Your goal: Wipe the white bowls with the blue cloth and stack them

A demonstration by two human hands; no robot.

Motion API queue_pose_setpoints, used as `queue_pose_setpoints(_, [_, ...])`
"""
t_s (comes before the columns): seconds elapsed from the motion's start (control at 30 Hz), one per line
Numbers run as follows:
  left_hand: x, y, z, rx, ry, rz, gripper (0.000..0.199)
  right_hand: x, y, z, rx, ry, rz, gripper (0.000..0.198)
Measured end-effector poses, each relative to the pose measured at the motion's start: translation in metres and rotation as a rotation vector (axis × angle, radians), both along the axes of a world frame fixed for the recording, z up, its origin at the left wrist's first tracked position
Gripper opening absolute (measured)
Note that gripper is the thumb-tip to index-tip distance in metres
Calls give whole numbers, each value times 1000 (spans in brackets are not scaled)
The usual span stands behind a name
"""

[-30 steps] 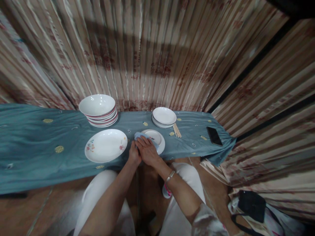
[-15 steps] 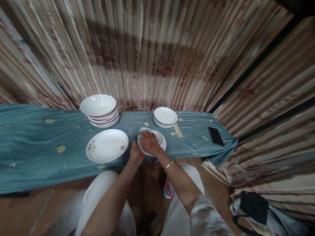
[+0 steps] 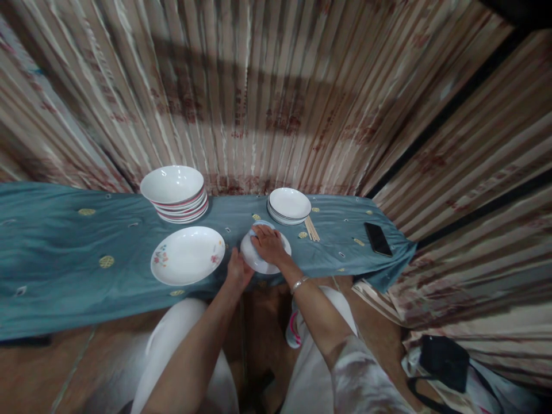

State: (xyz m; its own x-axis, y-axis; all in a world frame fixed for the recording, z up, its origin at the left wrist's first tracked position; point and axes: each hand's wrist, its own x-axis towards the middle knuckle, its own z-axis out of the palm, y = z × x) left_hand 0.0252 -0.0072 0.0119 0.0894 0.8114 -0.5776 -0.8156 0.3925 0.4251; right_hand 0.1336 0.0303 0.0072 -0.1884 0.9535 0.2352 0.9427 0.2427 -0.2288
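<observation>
A round white plate [image 3: 259,263] lies near the front edge of the cloth-covered table. My left hand [image 3: 238,269] is closed on its left rim, the thumb up along the side. Over the plate, my right hand [image 3: 269,244] presses a light blue cloth [image 3: 257,224] against it, fingers pointing to the upper left. Most of the cloth is hidden under that hand. Left of the plate sits a large oval plate [image 3: 187,256] with flower prints. Behind it is a stack of small white plates [image 3: 290,204] with dark rims, and several wooden chopsticks [image 3: 312,229] lie beside the stack.
A stack of white bowls with red bands [image 3: 175,192] stands at the back left of the blue-green tablecloth [image 3: 56,247]. A black phone [image 3: 378,239] lies near the right end. Patterned curtains [image 3: 259,103] hang behind and to the right. A bag [image 3: 444,362] is on the floor at lower right.
My right hand has slid the blue cloth slightly right and up across the plate. My left hand stays at the left rim; the other dishes have not moved.
</observation>
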Motion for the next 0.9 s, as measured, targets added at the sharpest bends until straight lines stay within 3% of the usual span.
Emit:
queue_pose_setpoints(0.23, [2,0,4,-30,30,15,44,20,6,-6,-8,26,-51,43])
queue_pose_setpoints(0.5, [1,-2,7,-5,5,1,46,50,11,-38,55,249,-114,41])
queue_pose_setpoints(0.67, [3,-3,9,-21,44,74,39,59,-8,-50,100,366,-188,46])
queue_pose_setpoints(0.9, [4,-2,12,-33,79,40,42,47,-47,-53,122,554,-332,55])
